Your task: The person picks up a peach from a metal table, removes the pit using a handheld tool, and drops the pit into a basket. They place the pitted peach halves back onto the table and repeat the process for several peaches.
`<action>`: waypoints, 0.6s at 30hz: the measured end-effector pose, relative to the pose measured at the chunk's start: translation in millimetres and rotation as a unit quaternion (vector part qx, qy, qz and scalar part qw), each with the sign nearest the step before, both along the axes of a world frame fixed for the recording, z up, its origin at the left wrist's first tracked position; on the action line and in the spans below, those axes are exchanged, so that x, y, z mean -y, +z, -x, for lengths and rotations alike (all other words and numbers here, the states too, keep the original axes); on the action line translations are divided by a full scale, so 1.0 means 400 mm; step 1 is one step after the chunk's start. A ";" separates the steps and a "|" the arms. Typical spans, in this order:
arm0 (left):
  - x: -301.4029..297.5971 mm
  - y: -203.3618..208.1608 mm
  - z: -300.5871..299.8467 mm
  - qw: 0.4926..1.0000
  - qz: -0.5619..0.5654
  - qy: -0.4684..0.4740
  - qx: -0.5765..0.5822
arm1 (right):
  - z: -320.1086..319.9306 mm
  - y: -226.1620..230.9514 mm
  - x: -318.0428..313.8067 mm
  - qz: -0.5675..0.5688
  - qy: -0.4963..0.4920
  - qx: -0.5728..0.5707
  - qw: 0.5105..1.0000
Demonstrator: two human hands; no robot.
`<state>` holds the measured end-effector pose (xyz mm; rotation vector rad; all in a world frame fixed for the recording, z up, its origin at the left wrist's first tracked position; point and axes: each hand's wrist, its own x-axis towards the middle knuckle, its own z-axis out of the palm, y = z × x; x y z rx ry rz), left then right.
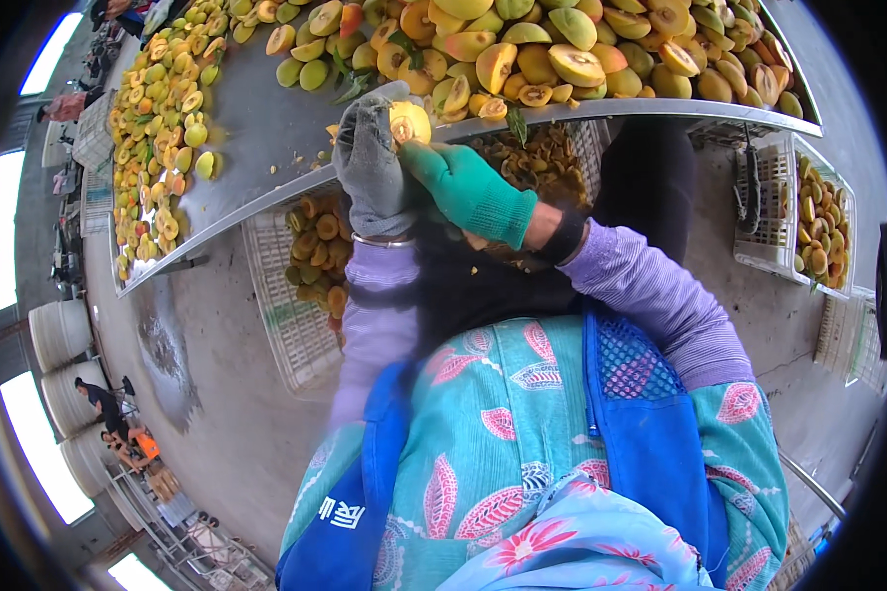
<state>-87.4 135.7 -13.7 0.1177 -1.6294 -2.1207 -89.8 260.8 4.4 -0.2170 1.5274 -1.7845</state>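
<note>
My left hand (370,163), in a grey glove, is closed around a cut yellow peach (410,122) at the table's near edge. The peach's cut face, with a brown centre, shows toward the right. My right hand (475,189), in a green knitted glove, is closed, its thumb and fingertips up against the lower side of that peach. Whether those fingers also hold a small tool is hidden. Just beyond both hands, a big heap of halved peaches (577,64) covers the metal table (266,123).
More peaches (163,148) lie along the table's left side. Under the near edge stand a white crate (276,295) of peach pieces and a container of brown scraps (532,163). A crate of halves (769,202) is at right. Several pale tubs (59,333) and people are far left.
</note>
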 end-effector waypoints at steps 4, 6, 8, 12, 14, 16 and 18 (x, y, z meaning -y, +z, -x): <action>0.003 0.041 0.001 0.995 -0.020 -0.094 0.032 | -0.019 -0.016 -0.001 0.018 -0.032 -0.003 0.999; -0.024 0.068 0.008 0.982 0.155 -0.049 0.093 | 0.006 -0.068 0.001 0.036 -0.072 -0.005 0.997; 0.004 0.039 0.007 0.992 0.114 -0.033 0.049 | -0.021 0.048 -0.020 0.048 0.002 0.149 0.988; 0.044 0.064 0.034 0.969 0.113 -0.034 0.217 | -0.009 0.036 -0.019 0.180 0.054 0.302 0.935; 0.046 0.074 0.070 0.878 0.466 -0.104 0.036 | -0.007 0.040 -0.027 0.085 0.037 0.210 0.973; 0.015 0.069 0.075 0.917 0.362 -0.096 0.140 | -0.013 0.020 -0.026 0.267 0.056 0.326 0.905; 0.000 0.072 0.083 0.946 0.257 -0.060 0.191 | -0.009 0.014 -0.026 0.327 0.035 0.307 0.893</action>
